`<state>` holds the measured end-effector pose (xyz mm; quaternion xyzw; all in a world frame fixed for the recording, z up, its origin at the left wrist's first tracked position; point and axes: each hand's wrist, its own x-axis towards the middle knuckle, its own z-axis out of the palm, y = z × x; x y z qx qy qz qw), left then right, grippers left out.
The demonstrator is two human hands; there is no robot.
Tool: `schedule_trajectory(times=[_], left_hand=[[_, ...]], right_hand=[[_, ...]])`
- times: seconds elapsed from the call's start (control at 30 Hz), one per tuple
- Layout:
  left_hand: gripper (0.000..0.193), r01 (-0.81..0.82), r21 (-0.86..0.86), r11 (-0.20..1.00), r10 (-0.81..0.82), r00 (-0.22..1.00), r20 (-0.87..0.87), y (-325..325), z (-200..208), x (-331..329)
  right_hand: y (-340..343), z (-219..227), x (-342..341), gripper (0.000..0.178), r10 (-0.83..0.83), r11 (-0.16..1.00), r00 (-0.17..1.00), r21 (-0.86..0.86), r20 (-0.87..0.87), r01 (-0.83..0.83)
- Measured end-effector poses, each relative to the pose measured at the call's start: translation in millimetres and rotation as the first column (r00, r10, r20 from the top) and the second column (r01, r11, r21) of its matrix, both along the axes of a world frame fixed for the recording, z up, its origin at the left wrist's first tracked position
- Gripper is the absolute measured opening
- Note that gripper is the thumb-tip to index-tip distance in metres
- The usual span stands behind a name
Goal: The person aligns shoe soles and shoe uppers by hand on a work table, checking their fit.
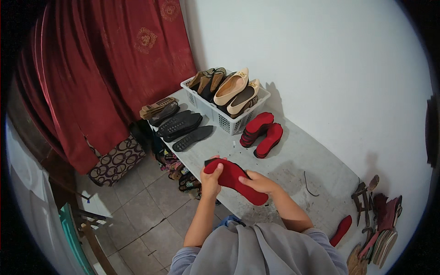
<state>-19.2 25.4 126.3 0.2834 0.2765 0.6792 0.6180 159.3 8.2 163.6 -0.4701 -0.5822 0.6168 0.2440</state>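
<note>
While the flat red, black-edged shoe sole (239, 184) is held above the pale grey table (330, 192), it is clamped by left hand (211, 180) and right hand (261, 183); red-topped soles (259, 127) are stacked beside the white plastic basket (225, 123).

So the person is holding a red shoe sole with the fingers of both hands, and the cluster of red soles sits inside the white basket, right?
Not quite: the cluster of red soles sits on the table beside the white basket, not inside it, as the head view shows. The left fingers and right fingers do hold a red shoe sole.
</note>
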Motion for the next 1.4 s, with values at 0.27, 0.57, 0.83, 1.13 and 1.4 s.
schedule_trajectory(times=[0.27, 0.57, 0.83, 1.13, 1.4], left_hand=[[0.037, -0.097, 0.083, 0.992, 0.105, 0.989, -0.099, -4.3, 11.8, 4.9], [0.032, -0.175, 0.213, 0.961, 0.174, 0.984, 0.023, 4.7, -13.3, -0.1], [0.037, 0.123, 0.096, 0.988, -0.126, 0.992, 0.018, -8.6, -24.5, 34.7], [0.037, -0.010, 0.077, 0.997, 0.022, 0.988, -0.155, -12.4, -13.1, 47.1], [0.042, -0.019, 0.222, 0.975, 0.105, 0.917, -0.384, -9.1, -13.5, 38.7]], right_hand=[[-5.5, -9.6, -12.0, 0.043, -0.155, 0.917, 0.952, 0.396, 0.263, 0.040], [-10.4, -16.7, -20.0, 0.044, -0.188, 0.899, 0.964, 0.428, 0.187, 0.092], [10.8, -31.0, -21.2, 0.032, -0.392, 0.773, 0.874, 0.413, -0.288, 0.483], [7.5, -30.6, -29.9, 0.034, -0.476, 0.748, 0.850, 0.404, -0.225, 0.526], [12.4, -44.6, -37.8, 0.039, -0.511, 0.543, 0.797, 0.598, -0.322, 0.589]])
